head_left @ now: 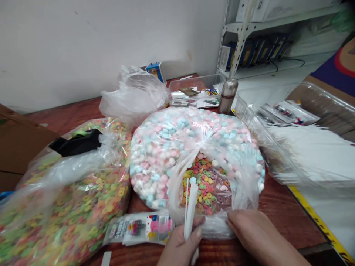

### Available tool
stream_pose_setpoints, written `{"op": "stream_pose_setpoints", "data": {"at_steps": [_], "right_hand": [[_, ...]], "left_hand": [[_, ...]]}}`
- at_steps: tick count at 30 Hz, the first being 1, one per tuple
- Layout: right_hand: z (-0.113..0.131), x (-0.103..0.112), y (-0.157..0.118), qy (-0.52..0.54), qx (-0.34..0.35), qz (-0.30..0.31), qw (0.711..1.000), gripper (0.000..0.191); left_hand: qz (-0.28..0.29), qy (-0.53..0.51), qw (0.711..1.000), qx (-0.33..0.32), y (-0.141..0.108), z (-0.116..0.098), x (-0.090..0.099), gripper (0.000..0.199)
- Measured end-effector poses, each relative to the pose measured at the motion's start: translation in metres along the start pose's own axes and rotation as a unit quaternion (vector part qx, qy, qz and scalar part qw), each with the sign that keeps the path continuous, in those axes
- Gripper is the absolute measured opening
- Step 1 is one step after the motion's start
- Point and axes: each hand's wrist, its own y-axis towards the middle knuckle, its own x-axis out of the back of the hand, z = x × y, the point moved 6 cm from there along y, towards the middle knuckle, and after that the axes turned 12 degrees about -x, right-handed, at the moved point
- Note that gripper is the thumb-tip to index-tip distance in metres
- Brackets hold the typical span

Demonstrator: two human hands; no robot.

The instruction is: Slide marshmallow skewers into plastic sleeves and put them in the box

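Upright in my left hand [181, 242] are several thin white sticks [190, 207], with fingers closed around their lower ends. A small light-blue round piece shows at the top of the sticks; whether it is attached I cannot tell. My right hand [251, 227] is closed at the near edge of a clear plastic bag [217, 225], its fingertips partly hidden by the plastic. Through the bag's opening, colourful ring-shaped cereal [205, 184] shows. Around and behind it lies a large clear bag of pastel marshmallows [155, 159], gathered at a knot.
A big bag of cereal rings [91, 192] fills the left, a black piece [80, 142] on top. Printed packets [141, 227] lie by my left hand. A bin of white sticks [310, 147] stands right. Behind are a metal bottle [227, 96] and a clear tray [177, 88].
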Motion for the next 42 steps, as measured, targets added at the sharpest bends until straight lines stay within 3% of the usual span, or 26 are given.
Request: {"op": "stream_pose_setpoints", "data": {"at_steps": [2,5,11,14,17,21,25,28,31,34,37,42], "right_hand": [[-0.006,-0.011,-0.012,-0.059,0.008,0.022,0.998,0.031],[-0.005,-0.014,-0.021,-0.054,0.019,0.028,0.998,0.028],[0.014,0.005,-0.018,-0.041,0.032,0.018,0.998,0.032],[0.001,0.016,-0.007,-0.061,-0.015,-0.030,0.998,0.031],[-0.026,0.026,0.002,-0.107,-0.081,-0.077,0.988,0.031],[-0.046,0.040,0.003,-0.124,-0.150,-0.075,0.978,0.032],[-0.017,0.046,-0.001,-0.072,-0.096,-0.047,0.992,0.029],[0.004,0.028,-0.005,-0.068,-0.018,0.006,0.998,0.033],[0.003,0.003,-0.010,-0.099,0.002,0.048,0.994,0.033],[-0.004,-0.008,-0.017,-0.101,-0.001,0.055,0.993,0.028],[-0.002,0.000,-0.017,-0.089,0.000,0.045,0.995,0.028],[0.004,0.039,0.007,-0.105,-0.050,-0.062,0.991,0.037]], "left_hand": [[0.003,0.020,1.000,-0.016,0.001,-0.004,0.001,0.074],[-0.003,0.076,0.996,-0.044,0.001,-0.012,0.003,0.073],[-0.004,0.166,0.982,-0.090,0.002,-0.020,0.007,0.058],[0.009,0.174,0.980,-0.092,0.002,-0.019,0.009,0.054],[0.030,0.159,0.983,-0.082,0.002,-0.017,0.008,0.054],[0.025,0.121,0.990,-0.063,0.002,-0.015,0.008,0.054],[0.050,0.147,0.987,-0.047,0.003,-0.011,0.005,0.056],[0.070,0.165,0.983,-0.038,0.002,-0.007,0.006,0.055],[0.075,0.181,0.980,-0.037,0.004,0.000,0.010,0.057],[0.090,0.192,0.976,-0.042,0.005,0.005,0.011,0.064],[0.083,0.164,0.982,-0.037,0.005,0.004,0.007,0.064],[0.025,0.117,0.993,-0.021,0.001,-0.009,0.004,0.063]]}}
